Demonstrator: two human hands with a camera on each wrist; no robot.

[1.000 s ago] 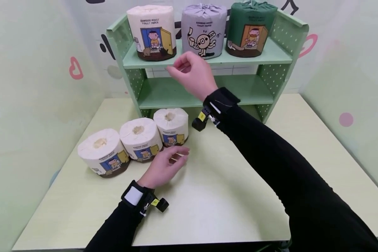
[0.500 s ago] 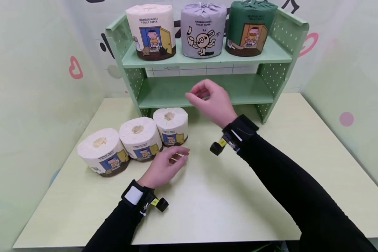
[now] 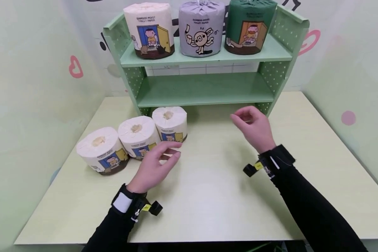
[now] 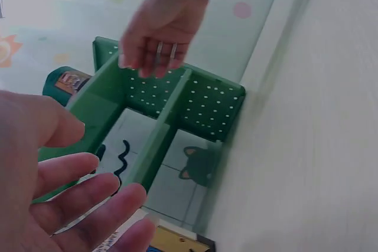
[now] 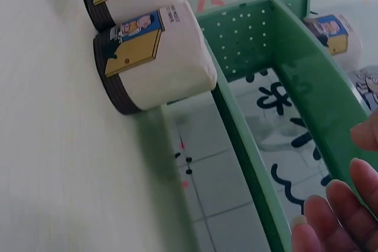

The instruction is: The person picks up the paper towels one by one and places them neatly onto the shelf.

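My left hand (image 3: 153,167) is above the table with loosely bent fingers and nothing in them. It is nearest to the right and middle of three white toilet paper rolls, the left roll (image 3: 102,151), the middle roll (image 3: 138,134) and the right roll (image 3: 169,120). In front of the shelf's right part hovers my right hand (image 3: 254,128), fingers relaxed, holding nothing. On the green shelf (image 3: 204,89), the top board carries a white-wrapped roll (image 3: 149,29), a lilac roll (image 3: 202,29) and a dark green roll (image 3: 249,28), all upright. Both wrist views show loosely spread fingers.
The pale table (image 3: 208,196) ends at a front edge near the body. Patterned wall panels enclose it at the left (image 3: 34,105), at the right (image 3: 349,77) and behind the shelf. Perforated side panels (image 3: 278,70) bound the shelf.
My right hand has come down from before the lilac roll and moved right, away from the shelf's top. My left hand has shifted slightly left. The rolls keep their places.
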